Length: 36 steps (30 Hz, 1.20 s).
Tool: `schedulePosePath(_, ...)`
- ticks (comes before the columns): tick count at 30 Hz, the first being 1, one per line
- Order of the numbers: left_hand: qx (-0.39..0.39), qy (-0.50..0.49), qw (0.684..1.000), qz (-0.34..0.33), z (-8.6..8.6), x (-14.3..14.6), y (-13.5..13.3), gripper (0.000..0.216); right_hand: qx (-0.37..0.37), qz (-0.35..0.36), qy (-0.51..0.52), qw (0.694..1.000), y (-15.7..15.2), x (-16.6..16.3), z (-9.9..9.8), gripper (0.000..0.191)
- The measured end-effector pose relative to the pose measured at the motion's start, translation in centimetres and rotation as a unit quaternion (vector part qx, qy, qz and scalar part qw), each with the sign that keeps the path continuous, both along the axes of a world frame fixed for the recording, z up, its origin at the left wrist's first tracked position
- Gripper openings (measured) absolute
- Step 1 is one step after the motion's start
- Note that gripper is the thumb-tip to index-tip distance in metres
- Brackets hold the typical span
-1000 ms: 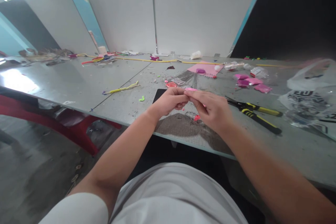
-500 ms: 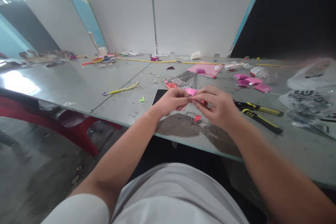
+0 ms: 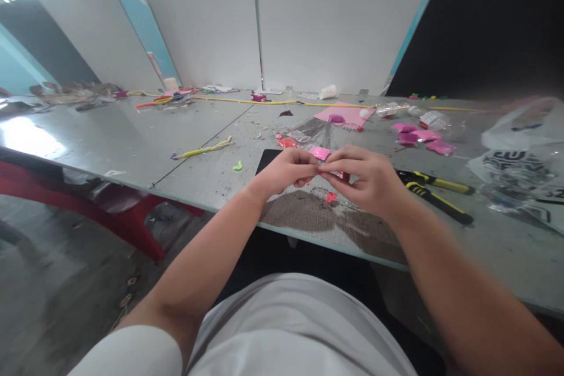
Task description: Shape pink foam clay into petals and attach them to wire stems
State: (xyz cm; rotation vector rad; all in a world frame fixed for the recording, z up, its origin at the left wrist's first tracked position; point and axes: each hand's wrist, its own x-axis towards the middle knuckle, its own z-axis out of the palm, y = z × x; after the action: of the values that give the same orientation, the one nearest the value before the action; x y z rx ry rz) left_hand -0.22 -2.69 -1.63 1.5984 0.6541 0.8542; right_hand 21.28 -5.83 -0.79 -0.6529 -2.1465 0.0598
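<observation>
My left hand [image 3: 292, 172] and my right hand [image 3: 363, 178] meet at the fingertips above the near part of the table. Both are closed in a pinch, and whatever lies between the fingertips is too small and covered to name. Below them, a small red piece [image 3: 331, 197] rests on clear plastic on the tabletop. Just beyond the fingers is a bright pink packet [image 3: 320, 153], with a red-orange packet [image 3: 288, 143] to its left. A dark flat object [image 3: 267, 158] shows partly behind my left hand.
Yellow-and-black handled pliers [image 3: 440, 194] lie right of my right hand. Farther right are pink and purple packets [image 3: 425, 136], plastic bottles [image 3: 434, 120] and a white plastic bag [image 3: 520, 153]. Leftward lie a green scrap [image 3: 238, 165] and a yellow twisted strand [image 3: 205, 150]. A red chair [image 3: 141, 229] stands below the table edge.
Both hands stay together at nearly the same spot, with only a slight shift of the fingers. The things on the table have not visibly moved.
</observation>
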Motion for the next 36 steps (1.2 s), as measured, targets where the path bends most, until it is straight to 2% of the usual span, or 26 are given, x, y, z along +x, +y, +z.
schedulePosePath(3,0.003,-0.003,1.000,-0.018,-0.1,0.0,0.0,0.025,-0.013,0.006,-0.001,1.000,-0.2,0.0,0.2,0.014)
schedulePosePath(7,0.034,0.025,0.998,-0.039,0.1,-0.1,-0.3,0.020,-0.072,0.007,-0.001,0.997,-0.4,0.0,0.7,0.008)
schedulePosePath(12,0.119,0.081,0.990,-0.002,0.2,0.0,-0.5,0.019,-0.181,-0.006,0.007,0.983,-0.2,0.3,1.0,0.012)
schedulePosePath(16,0.186,0.082,0.979,0.013,-0.4,0.1,-0.3,0.013,-0.296,-0.030,0.061,0.953,0.0,0.4,0.7,0.025)
schedulePosePath(20,0.208,0.061,0.976,0.038,-0.4,0.2,-0.4,0.018,-0.403,0.021,0.149,0.903,0.4,0.2,0.3,0.036)
schedulePosePath(25,0.141,0.009,0.988,0.063,0.2,0.3,-0.7,0.030,-0.410,0.089,0.257,0.871,0.5,-0.2,0.4,0.033)
schedulePosePath(28,0.138,0.022,0.984,0.108,0.0,0.4,-0.2,0.030,-0.409,0.111,0.277,0.862,0.3,-0.3,0.6,0.030)
schedulePosePath(31,0.213,0.084,0.962,0.150,-0.8,0.3,0.8,0.023,-0.403,0.133,0.279,0.862,0.1,-0.2,0.9,0.030)
schedulePosePath(34,0.339,0.188,0.915,0.113,-1.4,0.2,1.4,0.009,-0.392,0.153,0.280,0.862,0.0,0.0,1.1,0.032)
schedulePosePath(36,0.388,0.255,0.881,0.090,-1.7,0.1,1.5,0.015,-0.388,0.157,0.282,0.863,-0.1,0.1,1.2,0.035)
